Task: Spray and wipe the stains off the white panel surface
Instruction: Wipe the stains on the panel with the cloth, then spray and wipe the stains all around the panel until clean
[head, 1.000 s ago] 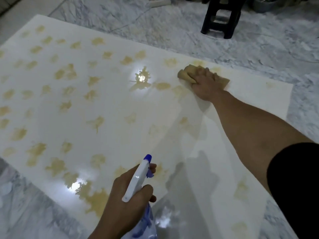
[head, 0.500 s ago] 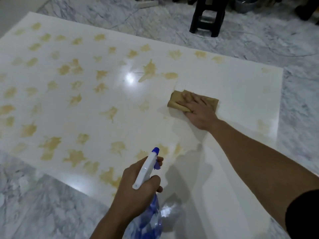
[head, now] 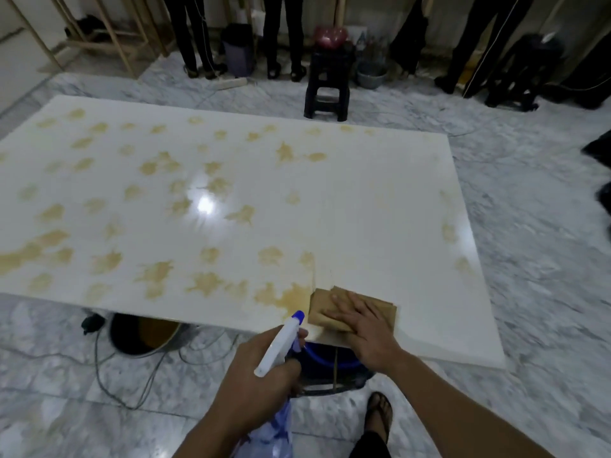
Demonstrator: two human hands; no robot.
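Note:
A large white panel [head: 363,206] lies flat, raised off the marble floor, its left and middle parts covered with several yellow-brown stains [head: 155,274]. My right hand [head: 362,322] presses flat on a tan cloth [head: 322,309] at the panel's near edge, next to a big stain. My left hand [head: 258,375] grips a spray bottle [head: 281,342] with a white head and blue nozzle, held just in front of the panel's near edge, nozzle pointing away from me. The panel's right part looks mostly wiped, with faint marks near its right edge.
Under the near edge stand a metal bucket [head: 145,335] and a blue bucket [head: 330,361], with cables on the floor. My sandalled foot [head: 378,414] is below. A black stool [head: 327,87] and several standing people's legs [head: 284,34] line the far side.
My right hand has dragged the cloth from the panel's far side back to its near edge. The view has pulled back and tilted up, showing the room. The left hand still holds the bottle.

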